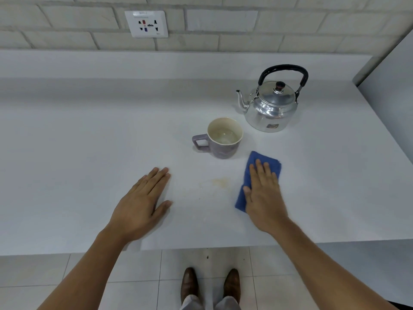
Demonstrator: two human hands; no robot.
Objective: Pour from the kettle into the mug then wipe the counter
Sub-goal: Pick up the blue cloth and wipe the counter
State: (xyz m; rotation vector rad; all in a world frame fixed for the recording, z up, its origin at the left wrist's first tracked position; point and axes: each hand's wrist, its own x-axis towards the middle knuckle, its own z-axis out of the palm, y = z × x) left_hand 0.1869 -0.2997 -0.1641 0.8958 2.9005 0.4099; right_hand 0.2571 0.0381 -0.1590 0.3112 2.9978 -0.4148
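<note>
A shiny metal kettle (271, 106) with a black handle stands upright at the back right of the white counter (89, 153), its spout pointing left. In front of it sits a purple mug (220, 137) with a cream inside and clear liquid in it, handle to the left. A folded blue cloth (260, 166) lies to the right of a faint brownish stain (220, 182). My right hand (264, 193) presses flat on the cloth, fingers together. My left hand (143, 202) rests flat on the counter, left of the stain, holding nothing.
A brick wall with a power socket (146, 23) rises behind the counter. A grey wall panel (388, 70) bounds the right side. The counter's front edge runs below my wrists, above a tiled floor and my brown shoes (210, 285).
</note>
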